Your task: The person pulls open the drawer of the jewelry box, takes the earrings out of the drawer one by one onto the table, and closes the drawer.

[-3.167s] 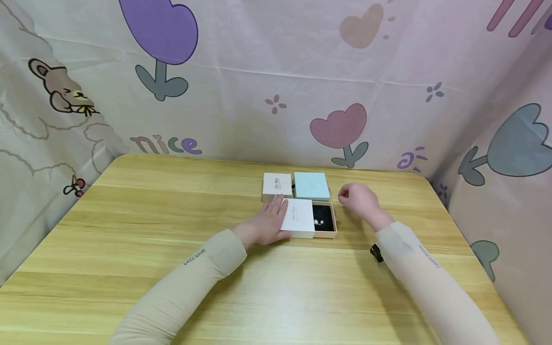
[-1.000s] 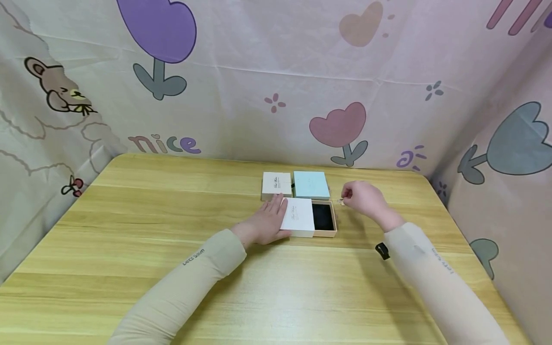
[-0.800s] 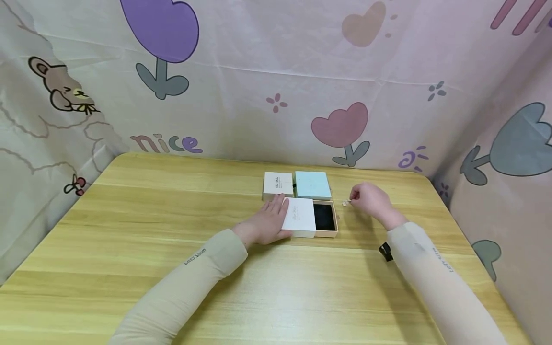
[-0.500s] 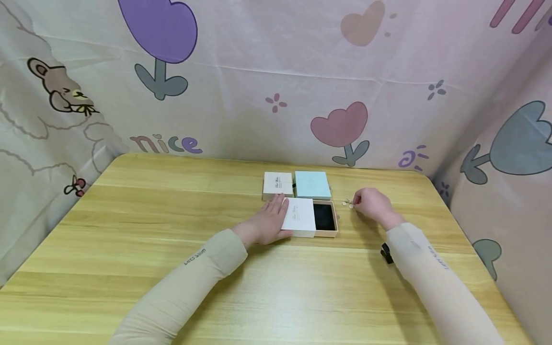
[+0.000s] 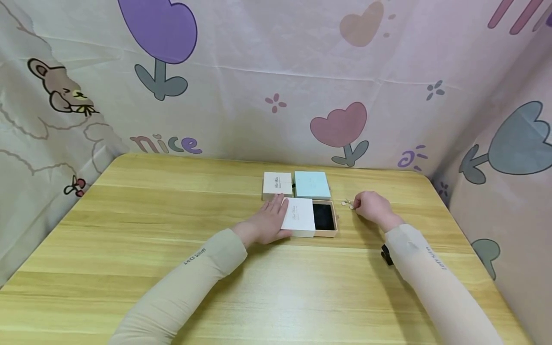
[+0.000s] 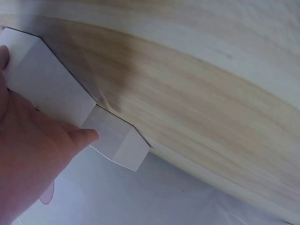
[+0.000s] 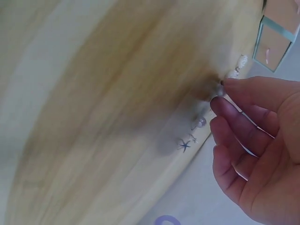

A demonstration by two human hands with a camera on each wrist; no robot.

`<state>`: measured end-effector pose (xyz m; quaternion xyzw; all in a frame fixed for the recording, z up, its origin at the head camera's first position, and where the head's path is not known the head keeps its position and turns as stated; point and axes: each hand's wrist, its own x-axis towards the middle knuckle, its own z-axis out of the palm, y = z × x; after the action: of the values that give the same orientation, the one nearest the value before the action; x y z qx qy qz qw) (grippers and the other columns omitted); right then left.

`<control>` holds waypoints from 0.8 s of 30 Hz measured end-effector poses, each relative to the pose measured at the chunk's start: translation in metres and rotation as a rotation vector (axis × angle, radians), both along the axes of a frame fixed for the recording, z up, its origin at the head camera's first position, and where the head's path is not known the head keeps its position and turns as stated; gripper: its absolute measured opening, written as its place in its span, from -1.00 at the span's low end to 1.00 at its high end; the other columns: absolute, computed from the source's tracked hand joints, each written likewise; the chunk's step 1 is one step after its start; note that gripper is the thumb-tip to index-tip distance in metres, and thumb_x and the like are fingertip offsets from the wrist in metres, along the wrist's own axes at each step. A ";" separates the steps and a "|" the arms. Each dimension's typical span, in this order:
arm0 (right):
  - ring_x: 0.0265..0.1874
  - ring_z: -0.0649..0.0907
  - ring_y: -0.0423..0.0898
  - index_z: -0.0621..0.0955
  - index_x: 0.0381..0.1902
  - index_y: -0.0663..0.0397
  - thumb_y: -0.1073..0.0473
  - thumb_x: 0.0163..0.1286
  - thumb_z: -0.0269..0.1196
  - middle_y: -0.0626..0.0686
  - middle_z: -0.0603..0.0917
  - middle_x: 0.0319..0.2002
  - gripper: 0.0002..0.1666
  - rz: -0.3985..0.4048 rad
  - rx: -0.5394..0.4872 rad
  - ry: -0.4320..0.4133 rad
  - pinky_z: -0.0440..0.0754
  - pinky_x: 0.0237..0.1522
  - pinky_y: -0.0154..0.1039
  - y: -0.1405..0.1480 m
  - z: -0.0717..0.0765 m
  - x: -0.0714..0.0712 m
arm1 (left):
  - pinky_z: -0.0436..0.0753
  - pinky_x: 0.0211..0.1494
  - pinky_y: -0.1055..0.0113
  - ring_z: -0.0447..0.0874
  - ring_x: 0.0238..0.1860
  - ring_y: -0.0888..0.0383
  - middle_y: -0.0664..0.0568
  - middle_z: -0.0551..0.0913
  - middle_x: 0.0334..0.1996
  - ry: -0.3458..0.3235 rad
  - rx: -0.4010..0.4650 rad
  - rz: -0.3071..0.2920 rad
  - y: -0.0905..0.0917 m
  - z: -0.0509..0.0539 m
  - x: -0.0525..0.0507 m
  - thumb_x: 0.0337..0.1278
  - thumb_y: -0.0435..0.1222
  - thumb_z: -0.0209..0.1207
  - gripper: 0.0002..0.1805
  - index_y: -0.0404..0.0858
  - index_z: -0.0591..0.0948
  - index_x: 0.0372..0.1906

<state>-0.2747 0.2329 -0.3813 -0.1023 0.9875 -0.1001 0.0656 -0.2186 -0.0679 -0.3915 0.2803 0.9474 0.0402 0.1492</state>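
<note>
My left hand (image 5: 265, 223) rests with straight, spread fingers on the left end of a white slide-out jewellery box (image 5: 297, 216). The box's pink-edged drawer (image 5: 326, 234) is pulled out to the right and shows only a black lining. In the left wrist view, a finger touches the cream box (image 6: 117, 136) behind it. To the right of the drawer, my right hand (image 5: 373, 208) pinches part of an earring at the table. Its pearl bead (image 7: 220, 90) shows at the thumb and fingertip. White shells (image 7: 242, 61), another pearl (image 7: 201, 122) and a starfish charm (image 7: 184, 146) lie in a row.
A light-blue box (image 5: 312, 185) stands behind the drawer, beside the cream box. Something black (image 5: 386, 255) shows at the right sleeve. The wooden table (image 5: 172, 201) ends at a patterned cloth backdrop (image 5: 241, 86).
The jewellery seen in the drawer about three seconds ago is out of it. My right hand has shifted right and a little nearer, laying pieces on the table. The left hand stays put.
</note>
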 end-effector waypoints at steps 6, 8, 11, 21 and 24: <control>-0.41 0.57 -0.05 0.62 -0.37 0.16 0.19 0.25 0.19 0.11 0.67 -0.36 -0.86 0.005 -0.048 -0.020 0.55 -0.30 -0.09 -0.002 0.010 0.003 | -0.09 0.51 0.02 -0.39 0.50 -0.10 -0.25 -0.34 0.48 0.006 -0.005 -0.001 0.000 -0.002 -0.001 0.31 0.19 -0.21 -0.06 -0.37 -0.22 0.46; -0.34 0.59 -0.01 0.61 -0.25 0.24 0.16 0.26 0.20 0.16 0.67 -0.30 -0.77 0.059 -0.107 -0.038 0.57 -0.21 -0.05 -0.005 0.013 0.005 | -0.09 0.51 0.02 -0.39 0.50 -0.10 -0.25 -0.34 0.48 0.009 -0.007 -0.003 0.000 -0.003 -0.002 0.31 0.19 -0.21 -0.06 -0.37 -0.22 0.46; -0.11 0.59 0.12 0.50 0.03 0.38 0.09 0.22 0.27 0.28 0.62 -0.09 -0.47 0.174 -0.206 -0.098 0.53 0.03 0.05 -0.011 0.015 0.009 | -0.08 0.51 0.02 -0.38 0.50 -0.11 -0.25 -0.33 0.48 0.020 -0.005 -0.004 0.000 -0.003 -0.002 0.31 0.19 -0.21 -0.06 -0.38 -0.21 0.46; 0.34 0.21 0.34 0.06 0.40 0.40 -0.07 0.00 0.44 0.39 0.15 0.38 0.22 0.354 -0.204 -0.279 0.13 0.36 0.20 -0.026 0.013 0.025 | -0.09 0.51 -0.01 -0.37 0.50 -0.11 -0.25 -0.29 0.49 -0.016 0.055 -0.022 -0.006 -0.001 -0.003 0.26 0.20 -0.10 -0.01 -0.38 -0.19 0.46; 0.36 0.19 0.31 0.05 0.41 0.38 -0.07 0.00 0.44 0.38 0.14 0.39 0.22 0.357 -0.173 -0.273 0.12 0.37 0.18 -0.027 0.012 0.026 | -0.05 0.50 -0.01 -0.26 0.51 -0.11 -0.24 -0.20 0.49 -0.031 0.154 -0.029 -0.011 0.000 -0.007 0.18 0.19 0.02 0.02 -0.38 -0.12 0.46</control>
<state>-0.2489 0.2062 -0.3697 -0.2659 0.9235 -0.1843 0.2059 -0.2255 -0.0784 -0.3918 0.3038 0.9350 0.1153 0.1423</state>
